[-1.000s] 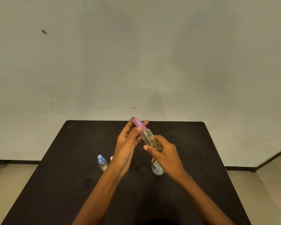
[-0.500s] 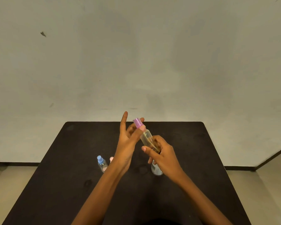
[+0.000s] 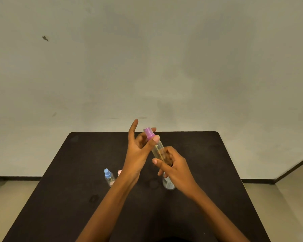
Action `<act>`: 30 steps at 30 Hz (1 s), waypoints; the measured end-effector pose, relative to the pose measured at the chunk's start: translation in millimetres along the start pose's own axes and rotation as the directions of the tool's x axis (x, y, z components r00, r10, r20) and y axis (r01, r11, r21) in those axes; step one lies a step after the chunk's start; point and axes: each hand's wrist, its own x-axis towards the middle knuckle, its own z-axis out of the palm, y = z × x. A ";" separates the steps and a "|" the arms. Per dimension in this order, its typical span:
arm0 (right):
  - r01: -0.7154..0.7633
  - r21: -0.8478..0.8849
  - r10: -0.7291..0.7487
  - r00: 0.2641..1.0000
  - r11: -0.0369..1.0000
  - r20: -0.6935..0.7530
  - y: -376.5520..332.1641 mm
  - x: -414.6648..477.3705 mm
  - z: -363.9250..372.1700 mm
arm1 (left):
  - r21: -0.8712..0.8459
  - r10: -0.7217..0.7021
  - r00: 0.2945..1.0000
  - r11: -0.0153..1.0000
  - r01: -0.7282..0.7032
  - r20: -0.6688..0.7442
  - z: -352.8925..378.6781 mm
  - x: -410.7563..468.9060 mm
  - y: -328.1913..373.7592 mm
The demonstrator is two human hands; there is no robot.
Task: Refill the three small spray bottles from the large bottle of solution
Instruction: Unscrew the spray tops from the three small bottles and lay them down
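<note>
- Our right hand (image 3: 175, 167) curls round the lower body of the small spray bottle (image 3: 158, 149), held tilted above the black table (image 3: 77, 172).
- Our left hand (image 3: 136, 154) pinches its purple cap (image 3: 149, 133) — thumb against fingers, forefinger pointing up.
- The blue-capped bottle (image 3: 108, 177) and pink-capped bottle (image 3: 119, 172) stand to the left, and the large bottle (image 3: 168, 184) stands partly hidden behind our right hand.

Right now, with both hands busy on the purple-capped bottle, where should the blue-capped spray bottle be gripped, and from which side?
Grip the blue-capped spray bottle round its clear body, just below the cap. It stands upright on the table, and the body is wider than the cap, so it gives more to hold. Come from its left, I'd judge, because the pink-capped bottle crowds its right side.
</note>
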 end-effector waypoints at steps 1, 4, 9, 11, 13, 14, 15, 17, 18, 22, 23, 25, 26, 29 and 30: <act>0.003 0.005 -0.003 1.000 1.000 -0.003 -0.1 0.5 -0.1 | -0.034 -0.018 0.999 0.999 0.019 0.032 -1.2 -0.8 0.1; 0.007 0.018 -0.007 1.000 1.000 -0.011 -0.3 2.2 -1.5 | -0.095 -0.029 0.998 0.995 0.033 0.049 -3.5 -2.6 -0.4; 0.007 0.031 -0.006 1.000 0.999 -0.013 -0.7 3.7 -2.2 | -0.013 0.043 0.999 0.999 -0.043 -0.031 -0.4 -1.0 -3.0; 0.010 0.029 -0.010 1.000 1.000 -0.008 0.0 3.5 -1.6 | 0.006 0.038 0.997 0.999 -0.037 -0.070 1.3 1.8 -4.9; 0.011 0.017 -0.011 1.000 1.000 0.001 1.8 3.0 -0.3 | 0.021 0.035 0.997 0.999 -0.033 -0.072 3.3 2.9 -4.0; 0.010 0.010 -0.010 1.000 1.000 0.004 2.8 2.8 0.3 | 0.023 0.033 0.998 0.999 -0.032 -0.059 3.8 3.1 -3.3; 0.009 0.004 -0.009 1.000 1.000 0.005 3.9 2.9 0.7 | 0.016 0.027 0.999 1.000 -0.026 -0.042 3.7 3.3 -3.1; 0.005 0.011 -0.005 1.000 1.000 0.003 5.0 3.4 0.8 | -0.036 0.002 1.000 0.999 -0.002 -0.007 2.5 1.8 -3.1; 0.002 0.019 -0.002 1.000 1.000 0.003 4.9 3.7 0.4 | -0.070 -0.009 1.000 0.997 0.009 0.006 1.2 0.4 -3.3; -0.007 0.034 0.007 1.000 0.999 -0.006 3.6 5.3 -0.9 | -0.085 0.001 1.000 0.996 0.000 0.009 -2.9 -1.5 -4.3; -0.007 0.033 0.007 1.000 0.999 -0.009 3.5 5.7 -1.0 | -0.063 0.017 1.000 0.998 -0.017 0.008 -2.8 -1.3 -4.5; -0.008 0.034 0.008 1.000 0.999 -0.008 3.5 6.1 -0.7 | -0.036 0.044 0.999 0.998 -0.044 -0.003 -1.6 -0.4 -4.2; -0.009 0.035 0.010 1.000 0.999 -0.008 3.9 6.0 -0.4 | -0.029 0.049 0.999 0.998 -0.050 -0.021 -1.0 0.4 -4.2; -0.009 0.018 0.009 1.000 1.000 -0.003 6.9 6.1 0.4 | 0.007 0.045 0.997 0.999 -0.045 -0.070 0.6 3.8 -5.6; -0.007 0.008 0.007 1.000 1.000 0.000 7.8 5.9 0.9 | 0.020 0.039 0.996 0.999 -0.037 -0.076 1.3 4.8 -6.4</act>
